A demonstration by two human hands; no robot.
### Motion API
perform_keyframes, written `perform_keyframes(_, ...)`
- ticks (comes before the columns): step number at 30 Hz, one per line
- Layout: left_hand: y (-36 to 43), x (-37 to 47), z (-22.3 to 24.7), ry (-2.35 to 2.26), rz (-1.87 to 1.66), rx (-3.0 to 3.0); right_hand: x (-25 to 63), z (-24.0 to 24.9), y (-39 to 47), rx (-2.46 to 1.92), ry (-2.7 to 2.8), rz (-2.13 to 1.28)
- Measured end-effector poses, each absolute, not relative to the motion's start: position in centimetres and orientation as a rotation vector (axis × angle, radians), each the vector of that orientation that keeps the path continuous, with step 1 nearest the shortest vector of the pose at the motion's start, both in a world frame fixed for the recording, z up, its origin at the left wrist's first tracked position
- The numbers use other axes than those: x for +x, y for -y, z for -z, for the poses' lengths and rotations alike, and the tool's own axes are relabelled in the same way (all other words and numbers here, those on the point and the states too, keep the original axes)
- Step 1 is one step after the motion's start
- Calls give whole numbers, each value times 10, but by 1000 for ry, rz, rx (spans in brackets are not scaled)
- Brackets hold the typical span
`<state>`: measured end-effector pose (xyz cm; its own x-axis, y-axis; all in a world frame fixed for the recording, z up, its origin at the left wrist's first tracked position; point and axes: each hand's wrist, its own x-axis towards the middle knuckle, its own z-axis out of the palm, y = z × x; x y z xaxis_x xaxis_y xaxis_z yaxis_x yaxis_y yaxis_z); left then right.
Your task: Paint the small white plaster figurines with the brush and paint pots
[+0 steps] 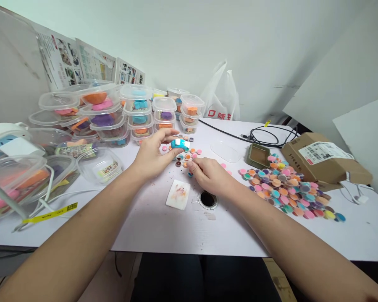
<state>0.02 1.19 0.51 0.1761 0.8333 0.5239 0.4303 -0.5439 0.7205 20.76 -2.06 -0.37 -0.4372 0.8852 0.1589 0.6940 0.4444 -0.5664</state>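
Observation:
Between thumb and fingers, my left hand (156, 153) holds a small turquoise and white piece shaped like a toy car (180, 145). Close to its lower right, my right hand (209, 174) is closed in a pinch; what sits in its fingers is too small to make out. Under and around both hands lie several little round paint pots (178, 163) in orange, pink and brown. A white wipe with brown and orange stains (178, 194) lies flat in front of them. To its right a round cable hole (207, 199) opens in the white table.
Stacked clear tubs (138, 107) with coloured pieces stand at the back left. A large heap of colourful pots (286, 188) spreads on the right, beside a green box (257, 156) and a cardboard box (321, 157). A black cable (264, 136) and white plastic bag (222, 94) lie behind.

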Motion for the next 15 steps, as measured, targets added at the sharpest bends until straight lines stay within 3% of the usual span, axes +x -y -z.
perform_keyframes(15, -8, 3, -3, -1117, -1354, 2050, 223, -14, 44, -1241, 1970, -671)
